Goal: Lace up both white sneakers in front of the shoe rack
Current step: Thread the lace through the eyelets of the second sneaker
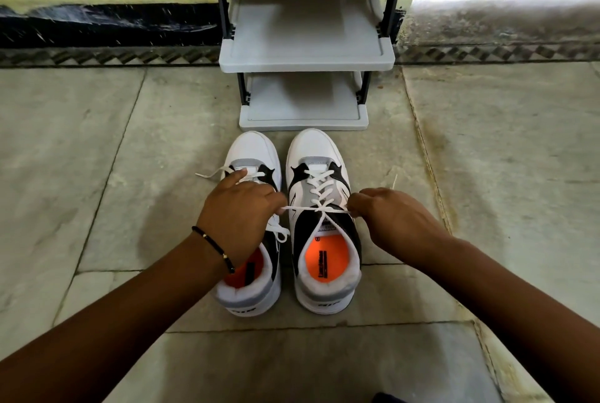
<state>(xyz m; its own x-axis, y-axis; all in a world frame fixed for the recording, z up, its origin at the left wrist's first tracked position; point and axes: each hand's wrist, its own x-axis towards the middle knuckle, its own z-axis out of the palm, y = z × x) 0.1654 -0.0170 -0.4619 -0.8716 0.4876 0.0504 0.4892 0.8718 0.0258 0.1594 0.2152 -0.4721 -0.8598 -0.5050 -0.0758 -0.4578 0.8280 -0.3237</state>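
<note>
Two white sneakers with black and grey panels and orange insoles stand side by side on the floor, toes toward the shoe rack. The right sneaker (pixel 316 155) has its white lace (pixel 319 190) crossed up through the eyelets. My left hand (pixel 242 217) pinches the left end of that lace, and my right hand (pixel 394 219) pinches the right end; the lace runs taut between them across the top eyelets. My left hand covers the middle of the left sneaker (pixel 251 149), whose lace lies loose, one end trailing to the left.
A grey two-shelf shoe rack (pixel 305 60) with black posts stands right behind the toes, its shelves bare. Stone floor tiles (pixel 97 142) spread to both sides. A dark patterned wall base runs along the back.
</note>
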